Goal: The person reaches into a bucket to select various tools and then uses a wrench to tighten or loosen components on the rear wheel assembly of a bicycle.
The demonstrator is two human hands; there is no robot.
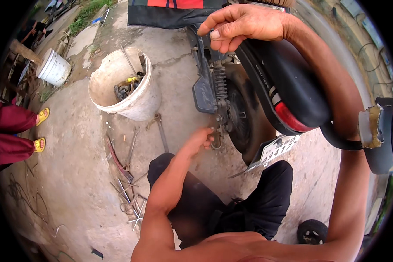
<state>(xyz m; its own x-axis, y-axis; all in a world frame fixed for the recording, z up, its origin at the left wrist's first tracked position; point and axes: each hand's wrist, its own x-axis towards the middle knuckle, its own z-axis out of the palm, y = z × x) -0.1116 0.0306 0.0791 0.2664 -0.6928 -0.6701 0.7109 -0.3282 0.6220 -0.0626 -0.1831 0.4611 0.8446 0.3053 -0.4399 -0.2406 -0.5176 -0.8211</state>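
A black two-wheeler stands in front of me, its dark seat (288, 74) and red tail light (289, 115) facing me. My left hand (201, 140) is down beside the rear wheel (242, 115), close to the axle end. Its fingers are curled together, and whatever is between them is too small to make out. Just right of the fingertips is a curved metal piece (217, 143). Above the front of the seat hangs my right hand (238, 28), fingers loosely bent and apart, holding nothing. A coil-spring shock absorber (220, 82) and black side guard (204, 96) lie between my hands.
A white bucket (146, 102) containing metal parts stands to the left. Wrenches (161, 133) and several other tools (133, 201) lie on the concrete. Someone in maroon trousers (13, 122) stands at far left. A padded backrest (375, 139) juts out near my right arm. A small wheel (312, 232) lies lower right.
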